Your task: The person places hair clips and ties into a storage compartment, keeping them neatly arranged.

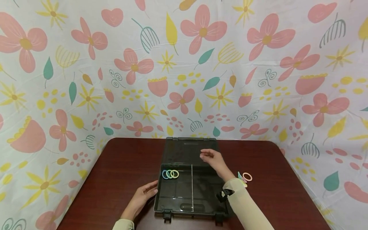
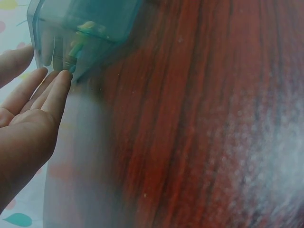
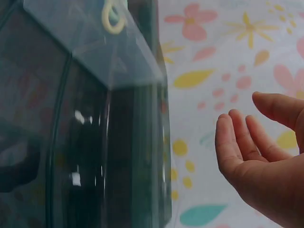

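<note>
A dark see-through plastic box [image 1: 205,190] lies with its lid [image 1: 182,153] laid back. A thin divider [image 1: 192,188] splits it into two compartments. Overlapping plastic rings [image 1: 174,174], blue to pale yellow, sit at the back of the left compartment. My left hand [image 1: 142,195] touches the box's left wall with extended fingers, as the left wrist view also shows. Over the hinge side, above the right compartment's back, hovers my right hand [image 1: 217,163]. Its fingers are loosely bent, and nothing shows between fingers and thumb in the right wrist view [image 3: 259,147].
Several more rings [image 1: 247,177], among them pink, yellow and teal, lie on the reddish-brown table [image 1: 132,159] right of the box, partly behind my right forearm. Two latches [image 1: 167,215] project from the box's front edge. A flower-patterned cloth [image 1: 184,64] surrounds the table's back and sides.
</note>
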Available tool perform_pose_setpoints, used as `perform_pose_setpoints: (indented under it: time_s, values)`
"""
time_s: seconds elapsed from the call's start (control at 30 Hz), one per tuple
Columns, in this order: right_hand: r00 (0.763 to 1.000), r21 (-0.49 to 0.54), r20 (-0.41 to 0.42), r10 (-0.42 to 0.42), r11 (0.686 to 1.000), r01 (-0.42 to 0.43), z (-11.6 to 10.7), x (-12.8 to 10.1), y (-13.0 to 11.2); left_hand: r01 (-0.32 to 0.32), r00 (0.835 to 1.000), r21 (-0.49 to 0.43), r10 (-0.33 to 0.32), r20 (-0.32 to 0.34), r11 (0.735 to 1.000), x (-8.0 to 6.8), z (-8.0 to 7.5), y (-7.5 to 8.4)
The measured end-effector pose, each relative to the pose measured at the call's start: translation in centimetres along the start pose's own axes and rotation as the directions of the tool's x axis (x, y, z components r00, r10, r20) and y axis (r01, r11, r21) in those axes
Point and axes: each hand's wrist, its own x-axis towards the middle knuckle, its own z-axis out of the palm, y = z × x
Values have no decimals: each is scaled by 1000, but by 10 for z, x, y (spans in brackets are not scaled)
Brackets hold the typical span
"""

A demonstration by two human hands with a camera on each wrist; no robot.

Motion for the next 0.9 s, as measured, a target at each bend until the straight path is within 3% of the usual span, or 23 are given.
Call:
perform_pose_setpoints:
  time_s: [0.5, 0.9]
  values:
    - [992, -71, -111, -57, 996, 49, -85, -28, 34, 2, 1000, 8, -2, 10, 1000, 0, -2, 0]
    - [979, -108, -198, 45, 992, -67, -133, -53, 66, 20, 1000, -7, -20, 14, 1000, 1, -1, 0]
